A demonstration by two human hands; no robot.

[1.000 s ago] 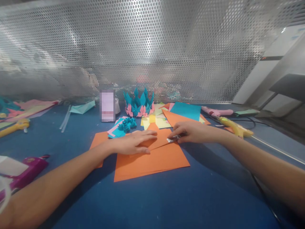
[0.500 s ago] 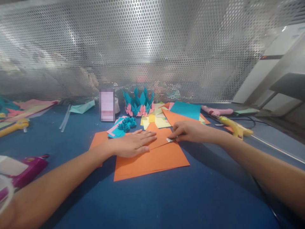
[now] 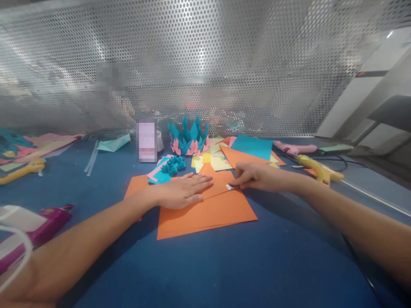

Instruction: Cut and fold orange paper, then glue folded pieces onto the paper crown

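My left hand [image 3: 183, 191] lies flat, fingers stretched out, on orange paper [image 3: 208, 216] on the blue table. The sheets overlap, and a slanting edge runs from beneath my left fingers toward my right hand. At the right end of that edge, my right hand [image 3: 253, 176] has its fingers pinched around a small whitish-silver flat piece [image 3: 230, 187]. Most of this piece is hidden by the fingers, so its kind cannot be told. Another orange sheet [image 3: 133, 188] sticks out from under my left wrist.
Behind the paper stand a teal and pink folded-paper crown [image 3: 189, 139] and a phone [image 3: 147, 141]. Teal paper flowers [image 3: 173, 164] lie nearer. Yellow [image 3: 321, 170] and pink [image 3: 297, 148] glue guns are at right, with a magenta tool [image 3: 53, 220] by my left forearm. Perforated metal [image 3: 205, 64] borders the back.
The whole view has shifted slightly, so things appear a little further right. My left hand stays flat on the orange paper, and my right hand keeps its pinch at the edge.
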